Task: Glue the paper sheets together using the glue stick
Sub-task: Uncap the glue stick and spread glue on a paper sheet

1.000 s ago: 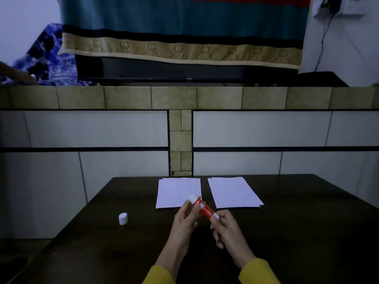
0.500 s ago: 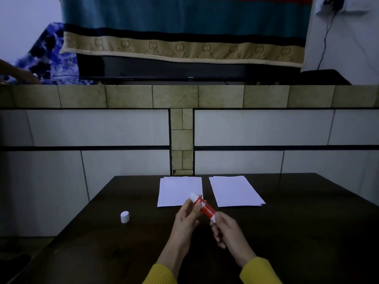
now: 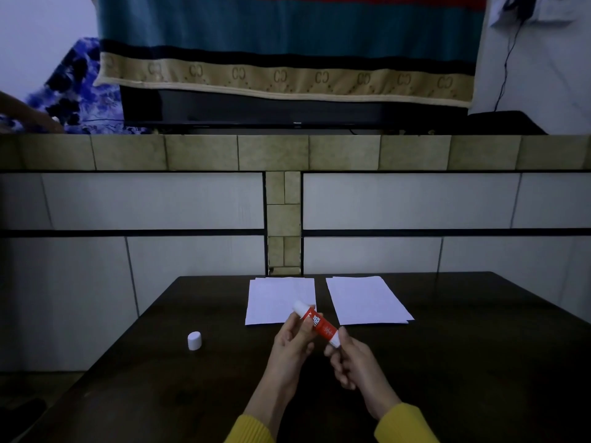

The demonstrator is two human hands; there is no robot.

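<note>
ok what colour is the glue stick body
Red with white lettering and white ends, on the glue stick; seen in the head view.

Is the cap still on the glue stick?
No: the white cap stands alone on the table, apart from the glue stick held by the left hand and right hand.

Dark brown wooden table (image 3: pixel 463 362) in front of me. Two white paper sheet stacks lie flat at its far edge, left stack (image 3: pixel 275 298) and right stack (image 3: pixel 364 298), side by side with a gap between. Small white plastic cap (image 3: pixel 194 340) stands upright, near left.
</note>
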